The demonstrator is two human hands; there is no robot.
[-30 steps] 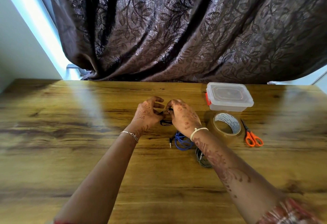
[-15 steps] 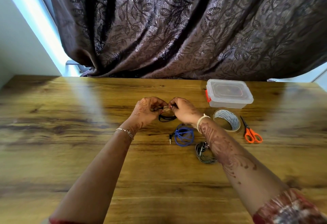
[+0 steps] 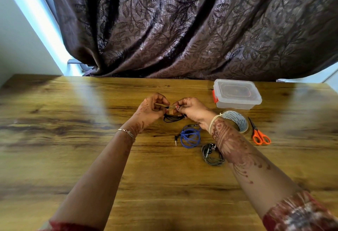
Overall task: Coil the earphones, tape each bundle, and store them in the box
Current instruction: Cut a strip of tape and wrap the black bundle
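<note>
Compared with a second ago, the left hand (image 3: pixel 151 108) and right hand (image 3: pixel 192 110) are sitting slightly further apart in the middle of the frame. They are still pinching the black earphones (image 3: pixel 173 117) between curled fingertips, with a small piece of tape (image 3: pixel 171 111) at the pinch. The black coil is now hanging lower and showing more fully below the fingers, just above the table (image 3: pixel 73 157). The right wrist is no longer covering the blue earphones (image 3: pixel 190 136). Three earphone bundles are showing: the black one in the hands, the blue one lying below it, and the grey earphones (image 3: pixel 212 155) lying against the right forearm. One lidded box (image 3: pixel 237 96), one tape roll (image 3: pixel 237 121) and one pair of scissors (image 3: pixel 259 136) are sitting at the right.
</note>
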